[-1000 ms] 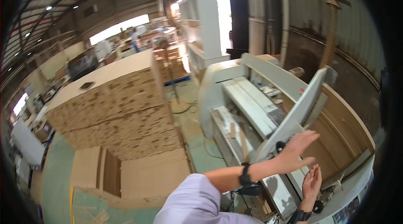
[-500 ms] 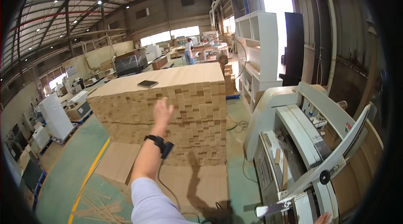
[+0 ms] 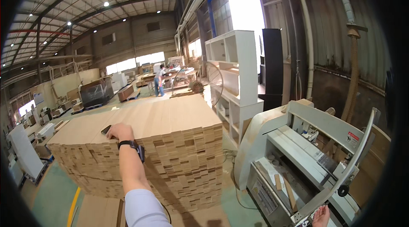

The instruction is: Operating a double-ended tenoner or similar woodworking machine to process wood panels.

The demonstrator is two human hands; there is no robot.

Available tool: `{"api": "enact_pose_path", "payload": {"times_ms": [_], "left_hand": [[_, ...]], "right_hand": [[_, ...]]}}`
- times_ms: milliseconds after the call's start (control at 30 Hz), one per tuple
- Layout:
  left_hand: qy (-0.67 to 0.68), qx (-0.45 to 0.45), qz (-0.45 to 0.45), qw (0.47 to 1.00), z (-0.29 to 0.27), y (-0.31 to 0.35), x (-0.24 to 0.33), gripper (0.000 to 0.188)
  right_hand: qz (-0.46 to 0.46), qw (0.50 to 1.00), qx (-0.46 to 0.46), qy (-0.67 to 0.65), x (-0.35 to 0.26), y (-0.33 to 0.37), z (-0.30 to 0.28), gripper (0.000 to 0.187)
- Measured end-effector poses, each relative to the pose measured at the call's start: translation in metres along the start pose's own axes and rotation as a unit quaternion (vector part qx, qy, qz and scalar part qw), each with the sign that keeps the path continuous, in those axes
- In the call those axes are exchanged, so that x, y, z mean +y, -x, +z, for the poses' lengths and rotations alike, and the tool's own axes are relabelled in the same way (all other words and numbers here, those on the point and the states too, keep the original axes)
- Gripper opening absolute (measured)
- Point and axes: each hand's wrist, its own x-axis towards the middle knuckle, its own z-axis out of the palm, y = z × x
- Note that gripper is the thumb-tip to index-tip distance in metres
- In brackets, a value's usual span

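My left hand (image 3: 120,131), with a dark band and a small device on the wrist, reaches onto the top of a large stack of wooden strips (image 3: 179,159). Its fingers close over a thin dark flat object, which looks like a phone (image 3: 105,129), lying on the pale wood near the stack's front edge. Part of it is hidden under the fingers. Low at the right, my right hand (image 3: 321,217) shows only partly, beside the front end of a grey machine (image 3: 294,150). Its fingers are extended, and nothing shows in them.
Wood offcuts (image 3: 289,193) lie in the machine's bed. White shelving (image 3: 245,69) stands behind it, next to a round fan (image 3: 213,84). Far back, a person (image 3: 159,81) stands near worktables. Brown boards (image 3: 100,210) lie low before the stack, and a cable crosses the floor.
My left hand has moved forward from in front of the stack onto its top and taken hold of the phone. The view has turned right and closer to the stack.
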Motion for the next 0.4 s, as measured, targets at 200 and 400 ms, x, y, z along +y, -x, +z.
{"api": "enact_pose_path", "payload": {"times_ms": [200,400], "left_hand": [[0.122,0.027,-0.052,0.991,0.000,-0.022,-0.002,0.043],[0.273,-0.076,-0.056,0.957,-0.041,-0.018,-0.058,0.076]], "right_hand": [[0.146,0.980,0.075,-0.109,0.061,-0.014,-0.012,0.020],[0.203,0.967,-0.045,-0.147,0.097,-0.020,-0.002,0.021]]}}
